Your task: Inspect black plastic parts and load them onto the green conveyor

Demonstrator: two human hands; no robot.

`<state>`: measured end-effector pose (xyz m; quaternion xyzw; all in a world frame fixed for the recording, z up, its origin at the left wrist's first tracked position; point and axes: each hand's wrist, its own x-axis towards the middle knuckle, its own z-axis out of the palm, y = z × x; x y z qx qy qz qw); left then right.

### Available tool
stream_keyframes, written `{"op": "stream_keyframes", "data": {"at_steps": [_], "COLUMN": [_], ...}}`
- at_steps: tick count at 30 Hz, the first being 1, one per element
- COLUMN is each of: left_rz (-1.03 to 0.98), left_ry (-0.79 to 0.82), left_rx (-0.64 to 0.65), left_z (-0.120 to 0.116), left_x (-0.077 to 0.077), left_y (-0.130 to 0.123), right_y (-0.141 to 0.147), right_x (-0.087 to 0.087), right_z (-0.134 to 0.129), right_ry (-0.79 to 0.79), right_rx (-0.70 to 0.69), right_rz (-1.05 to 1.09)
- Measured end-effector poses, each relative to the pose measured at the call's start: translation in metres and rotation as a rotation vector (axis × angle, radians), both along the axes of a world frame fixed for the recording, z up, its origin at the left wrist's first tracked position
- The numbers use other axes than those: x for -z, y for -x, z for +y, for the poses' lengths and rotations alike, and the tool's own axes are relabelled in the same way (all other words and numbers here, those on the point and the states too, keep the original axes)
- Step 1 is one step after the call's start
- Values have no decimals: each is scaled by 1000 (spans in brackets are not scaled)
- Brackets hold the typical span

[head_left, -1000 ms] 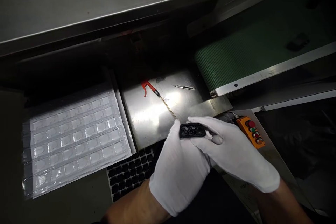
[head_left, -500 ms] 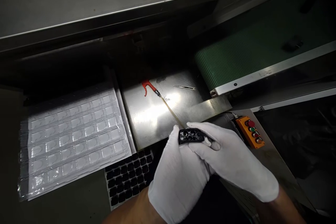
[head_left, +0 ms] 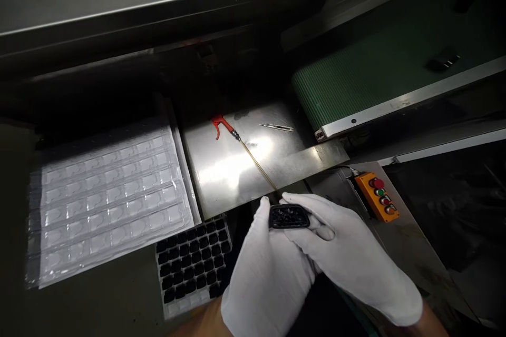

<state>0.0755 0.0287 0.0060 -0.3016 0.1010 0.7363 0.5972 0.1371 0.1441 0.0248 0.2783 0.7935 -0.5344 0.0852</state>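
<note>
Between my two white-gloved hands is a small black plastic housing, its hollow side with several round recesses facing up toward me. My left hand grips it from the left and below, the thumb along its left edge. From the right, my right hand has its thumb and fingers closed at the part's right end. Just beyond the fingertips, the thin brass tube of a red-handled air blow gun slants down toward the part. A pair of tweezers lies farther back on the metal plate.
Stacked clear plastic trays lie at left. Below them stands a tray of black parts, with several vacant pockets in its front row. A green conveyor belt carries a dark part. An orange button box sits at right.
The black housing has tipped between my hands, so its recessed face sits at a different angle. Both hands keep their hold. The view has shifted slightly, and the glasses have left the top edge.
</note>
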Motion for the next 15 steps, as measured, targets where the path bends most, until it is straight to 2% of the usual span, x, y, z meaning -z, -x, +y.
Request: {"op": "stream_keyframes", "data": {"at_steps": [3,5,8,10,11,12,14,15], "left_rz": [10,22,65,118,156,213,352,429], "left_ry": [-35,-53,-44,60,171,355,843,1157], "left_rx": [-19,-64,-188,-240,-247,-238,-168,-85], "left_z": [-6,-13,-25,-38,-47,-58,-89,-110], "left_x": [7,16,41,70,88,108,152,175], "left_y": [-21,-49,-111,-162,-187,-213,-257,-275], "right_y": [-21,-46,-93,-122,-138,-155,-193,-215], "right_x": [11,25,66,103,121,139,168,180], "right_z": [-3,-3,-5,-16,-26,-36,-55,-60], "right_ry": [-9,-42,-101,-96,-90,-90,-103,-111], "right_rx": [-94,-162,-279,-428,-521,-611,-739,-767], "right_rz": [11,31,-5,-91,-124,-132,-116,-132]}}
